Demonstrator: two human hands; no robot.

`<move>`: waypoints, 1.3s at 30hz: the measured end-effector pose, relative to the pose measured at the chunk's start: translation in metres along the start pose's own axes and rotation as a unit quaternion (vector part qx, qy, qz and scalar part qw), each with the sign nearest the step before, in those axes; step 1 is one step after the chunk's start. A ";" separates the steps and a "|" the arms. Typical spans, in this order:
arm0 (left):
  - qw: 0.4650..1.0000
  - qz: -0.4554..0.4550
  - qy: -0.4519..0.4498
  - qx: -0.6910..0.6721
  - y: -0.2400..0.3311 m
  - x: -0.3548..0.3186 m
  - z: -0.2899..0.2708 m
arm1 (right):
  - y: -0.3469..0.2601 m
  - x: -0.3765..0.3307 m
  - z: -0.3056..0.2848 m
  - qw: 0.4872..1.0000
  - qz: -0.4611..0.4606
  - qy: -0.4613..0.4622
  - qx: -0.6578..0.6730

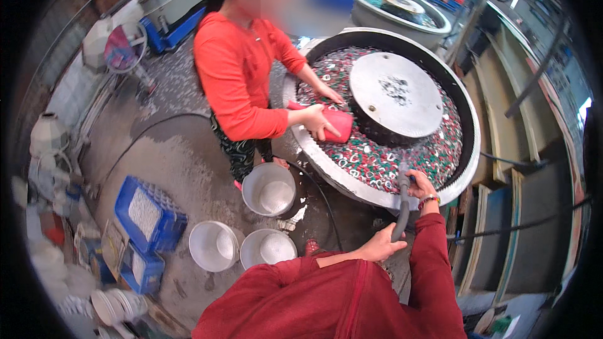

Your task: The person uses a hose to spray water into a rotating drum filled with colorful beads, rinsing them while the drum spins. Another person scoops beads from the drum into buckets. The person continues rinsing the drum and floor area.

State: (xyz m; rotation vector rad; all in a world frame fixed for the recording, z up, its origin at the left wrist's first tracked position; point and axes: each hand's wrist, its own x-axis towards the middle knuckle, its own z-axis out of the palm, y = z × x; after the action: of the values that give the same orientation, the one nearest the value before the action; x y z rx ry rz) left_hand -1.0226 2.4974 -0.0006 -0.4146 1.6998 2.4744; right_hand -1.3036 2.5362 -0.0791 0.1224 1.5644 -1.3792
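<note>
My right hand (422,186) is closed around the upper end of a grey hose (404,204), at the near rim of a large round tub (367,191). Lower down on the same hose, my left hand (380,245) grips it near my body. The hose end points into the tub over many small red, green, white and dark pieces (383,164), some ring-shaped. A round metal lid (396,91) covers the tub's raised centre. Across from me, a co-worker (233,75) in an orange-red top holds a red scoop (339,127) over the pieces with both hands.
Three pale buckets, one a white bucket (213,246), stand on the wet floor at the left. Beyond them sit blue crates (151,213) with pale contents. A dark hose (326,198) runs beside the tub. Wooden-edged troughs (496,232) line the right; a second tub (440,22) stands behind.
</note>
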 end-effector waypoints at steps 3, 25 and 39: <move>1.000 -0.012 -0.022 0.011 -0.002 0.002 0.005 | 0.015 0.031 -0.035 0.998 0.011 -0.030 0.059; 0.991 0.102 0.028 0.080 -0.030 0.010 0.011 | 0.011 0.022 -0.041 0.988 0.024 -0.145 0.039; 0.998 -0.001 -0.003 -0.061 -0.006 0.001 0.010 | 0.031 0.039 -0.007 0.967 -0.121 -0.016 0.222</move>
State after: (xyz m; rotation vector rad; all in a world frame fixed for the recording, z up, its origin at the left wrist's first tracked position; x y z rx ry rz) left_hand -1.0236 2.5089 -0.0027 -0.4206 1.5496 2.5841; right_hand -1.3069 2.5326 -0.1287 0.1847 1.2495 -1.9022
